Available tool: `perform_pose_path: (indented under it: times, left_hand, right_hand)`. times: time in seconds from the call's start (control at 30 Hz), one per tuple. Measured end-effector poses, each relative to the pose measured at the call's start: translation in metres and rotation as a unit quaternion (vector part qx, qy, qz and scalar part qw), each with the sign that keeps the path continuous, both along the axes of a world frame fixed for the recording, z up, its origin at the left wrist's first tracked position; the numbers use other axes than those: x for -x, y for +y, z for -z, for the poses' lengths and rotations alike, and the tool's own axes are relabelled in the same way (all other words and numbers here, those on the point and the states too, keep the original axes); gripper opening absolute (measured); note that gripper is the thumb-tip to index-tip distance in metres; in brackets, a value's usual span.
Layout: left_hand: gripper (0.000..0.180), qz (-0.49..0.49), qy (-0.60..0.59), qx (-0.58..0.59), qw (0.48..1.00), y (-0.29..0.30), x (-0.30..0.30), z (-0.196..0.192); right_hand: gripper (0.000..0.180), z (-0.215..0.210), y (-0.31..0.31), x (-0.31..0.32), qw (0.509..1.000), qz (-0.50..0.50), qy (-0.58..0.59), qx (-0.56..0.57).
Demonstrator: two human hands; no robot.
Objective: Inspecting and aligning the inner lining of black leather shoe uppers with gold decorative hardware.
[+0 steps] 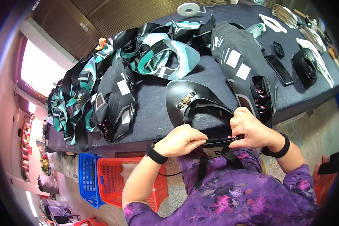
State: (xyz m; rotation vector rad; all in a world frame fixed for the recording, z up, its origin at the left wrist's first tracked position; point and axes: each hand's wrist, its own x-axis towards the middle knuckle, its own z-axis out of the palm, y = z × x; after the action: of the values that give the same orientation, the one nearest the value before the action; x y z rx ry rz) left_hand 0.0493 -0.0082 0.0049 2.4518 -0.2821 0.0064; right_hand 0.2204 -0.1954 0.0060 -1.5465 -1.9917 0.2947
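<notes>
A glossy black shoe upper (177, 107) with a gold-coloured metal ornament lies at the table's near edge, its rounded toe pointing away from me. Its narrow heel band curves toward my body. My left hand (184, 140) is closed, pinching that band between thumb and fingers. A short way to the right, my right hand (248, 130) grips the same band, thumb below and fingers curled above. The stretch of band between the hands is pulled fairly straight. Beyond it lies a loose upper with teal and grey lining (188, 56).
Black stacked uppers with white labels (235, 52) lie right of the work, another stack (115, 100) left. A heap of teal-lined uppers (79, 90) covers the table's left side. A phone (279, 69) and bottle (256, 30) lie right. Red (111, 180) and blue crates (87, 177) stand below.
</notes>
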Motion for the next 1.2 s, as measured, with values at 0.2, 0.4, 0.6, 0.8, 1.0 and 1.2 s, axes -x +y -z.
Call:
perform_pose_path:
  times: [0.2,0.4,0.6,0.8,1.0,1.2]
  left_hand:
    - [0.022,-0.007,-0.022,0.027,0.999,-0.009,-0.005,-0.004]
    - [0.019,-0.041,-0.104,0.004,0.994,-0.017,-0.011,0.006]
    - [0.016,-0.017,-0.141,-0.037,0.989,-0.035,-0.025,-0.005]
    - [0.028,-0.045,-0.007,-0.066,0.997,-0.027,-0.028,-0.017]
    - [0.025,-0.048,-0.039,-0.115,0.991,0.001,-0.022,-0.021]
    - [0.029,-0.058,-0.021,-0.127,0.99,-0.008,-0.021,-0.032]
  right_hand:
    - [0.022,-0.005,-0.002,-0.004,0.999,0.008,0.03,0.014]
    - [0.023,-0.009,-0.005,-0.011,0.998,0.015,0.032,0.057]
    - [0.023,-0.016,-0.003,-0.009,0.996,-0.012,-0.004,0.086]
    - [0.031,-0.011,-0.003,-0.009,0.998,0.016,-0.051,0.037]
    - [0.033,-0.006,-0.007,-0.012,0.99,0.072,-0.095,-0.074]
    - [0.027,-0.005,-0.011,-0.012,0.997,0.037,-0.072,0.007]
